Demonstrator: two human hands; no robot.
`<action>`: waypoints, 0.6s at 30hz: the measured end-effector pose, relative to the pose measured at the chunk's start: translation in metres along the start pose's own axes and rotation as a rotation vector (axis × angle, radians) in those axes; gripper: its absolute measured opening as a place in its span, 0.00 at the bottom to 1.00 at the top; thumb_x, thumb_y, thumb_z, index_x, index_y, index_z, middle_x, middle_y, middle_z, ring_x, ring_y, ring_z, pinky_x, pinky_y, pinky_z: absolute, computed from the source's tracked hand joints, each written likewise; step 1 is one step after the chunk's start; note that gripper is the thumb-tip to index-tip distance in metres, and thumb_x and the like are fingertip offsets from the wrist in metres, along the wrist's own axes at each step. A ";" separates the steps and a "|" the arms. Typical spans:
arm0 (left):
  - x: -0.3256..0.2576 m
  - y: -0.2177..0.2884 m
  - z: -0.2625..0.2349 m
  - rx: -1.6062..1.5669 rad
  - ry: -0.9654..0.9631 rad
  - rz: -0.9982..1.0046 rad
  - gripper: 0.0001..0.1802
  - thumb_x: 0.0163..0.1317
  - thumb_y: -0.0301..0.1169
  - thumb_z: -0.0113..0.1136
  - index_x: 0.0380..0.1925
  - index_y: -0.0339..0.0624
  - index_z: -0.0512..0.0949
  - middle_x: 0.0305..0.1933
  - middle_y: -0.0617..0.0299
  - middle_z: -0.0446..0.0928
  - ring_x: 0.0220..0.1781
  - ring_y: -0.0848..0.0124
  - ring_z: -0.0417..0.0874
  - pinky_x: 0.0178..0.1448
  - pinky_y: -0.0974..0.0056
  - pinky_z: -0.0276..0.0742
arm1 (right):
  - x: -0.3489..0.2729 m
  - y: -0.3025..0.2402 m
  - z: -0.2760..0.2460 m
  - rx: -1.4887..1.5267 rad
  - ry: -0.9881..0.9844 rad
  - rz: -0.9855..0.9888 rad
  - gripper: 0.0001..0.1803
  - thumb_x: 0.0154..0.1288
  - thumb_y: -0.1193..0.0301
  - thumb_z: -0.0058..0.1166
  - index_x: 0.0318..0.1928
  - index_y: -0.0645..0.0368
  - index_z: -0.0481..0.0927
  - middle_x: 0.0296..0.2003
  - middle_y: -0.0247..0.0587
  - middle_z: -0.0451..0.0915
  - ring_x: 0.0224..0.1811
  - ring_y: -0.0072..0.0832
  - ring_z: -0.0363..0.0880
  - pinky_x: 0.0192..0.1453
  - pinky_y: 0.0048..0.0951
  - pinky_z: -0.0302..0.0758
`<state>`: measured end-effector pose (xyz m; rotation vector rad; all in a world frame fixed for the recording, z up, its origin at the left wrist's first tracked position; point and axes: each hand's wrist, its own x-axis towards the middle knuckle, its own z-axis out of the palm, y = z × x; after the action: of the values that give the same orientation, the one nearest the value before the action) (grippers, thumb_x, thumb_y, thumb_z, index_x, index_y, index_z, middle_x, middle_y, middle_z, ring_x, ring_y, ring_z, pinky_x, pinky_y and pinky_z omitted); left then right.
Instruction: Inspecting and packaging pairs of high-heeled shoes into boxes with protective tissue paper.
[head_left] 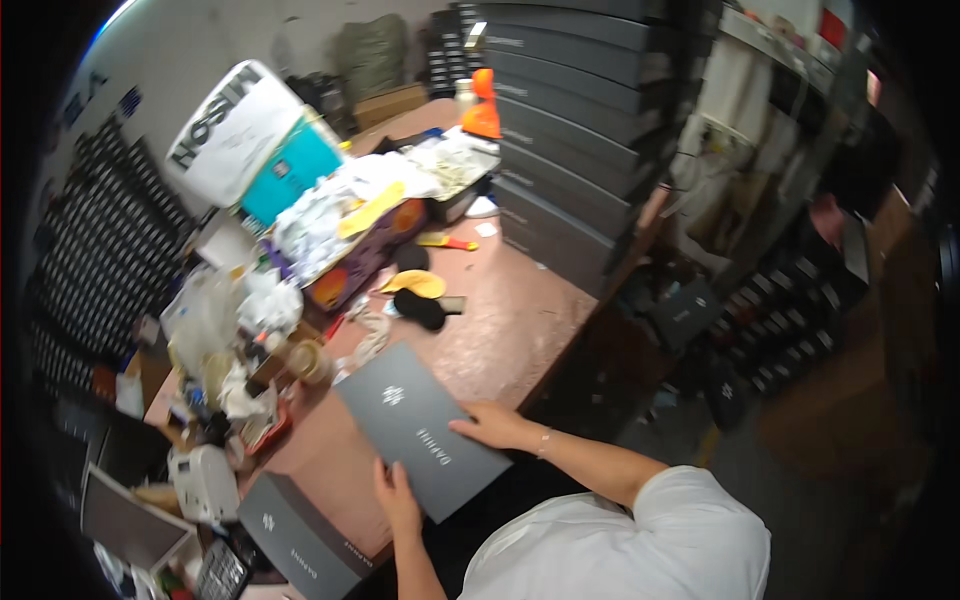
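Observation:
A grey shoe box (425,440) with pale printing on its top lies tilted at the near edge of the pinkish table (500,345). My left hand (398,497) grips its near left edge, fingers along the side. On the right edge rests my right hand (495,425), fingers and thumb over the top; what lies beneath it is hidden. The box's underside and contents do not show. A second grey shoe box (295,535) stands to the left of my left forearm.
Tall stacked grey boxes (570,130) rise at the table's far right. Clutter fills the left side: a purple carton (365,260), plastic bags (205,310), a white device (203,482), a monitor (130,525). Another person's hand (828,220) appears at far right, near more boxes (790,310).

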<state>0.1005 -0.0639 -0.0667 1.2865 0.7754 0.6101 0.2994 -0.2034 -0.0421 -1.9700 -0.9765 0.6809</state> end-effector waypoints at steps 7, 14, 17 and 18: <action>0.013 -0.048 -0.046 -0.158 -0.099 -0.482 0.28 0.62 0.46 0.59 0.56 0.38 0.71 0.51 0.56 0.76 0.51 0.64 0.78 0.54 0.62 0.75 | 0.008 0.023 0.024 0.658 -0.164 0.198 0.31 0.68 0.53 0.52 0.62 0.64 0.70 0.56 0.44 0.76 0.56 0.29 0.73 0.60 0.30 0.70; -0.025 0.089 0.046 -0.745 -0.389 -0.171 0.34 0.63 0.50 0.49 0.63 0.40 0.63 0.60 0.54 0.71 0.61 0.58 0.73 0.64 0.53 0.71 | 0.006 -0.080 -0.076 0.074 0.036 -0.393 0.40 0.63 0.47 0.55 0.68 0.57 0.63 0.64 0.52 0.66 0.68 0.44 0.62 0.71 0.38 0.57; 0.017 0.180 0.074 -0.660 -0.426 0.183 0.33 0.64 0.53 0.48 0.61 0.42 0.65 0.58 0.56 0.72 0.58 0.62 0.75 0.61 0.55 0.74 | -0.057 -0.210 -0.169 -0.633 0.279 -0.976 0.43 0.56 0.47 0.61 0.69 0.45 0.60 0.69 0.47 0.57 0.73 0.49 0.50 0.73 0.58 0.47; 0.027 0.213 0.084 -0.615 -0.413 0.248 0.32 0.64 0.53 0.48 0.60 0.43 0.67 0.57 0.57 0.73 0.58 0.63 0.76 0.59 0.56 0.75 | -0.080 -0.232 -0.188 -0.835 0.272 -0.998 0.43 0.54 0.50 0.62 0.69 0.39 0.59 0.70 0.45 0.54 0.74 0.48 0.48 0.72 0.63 0.44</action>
<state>0.1885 -0.0530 0.1458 0.8901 0.0650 0.6826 0.3045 -0.2645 0.2604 -1.7623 -2.0219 -0.6316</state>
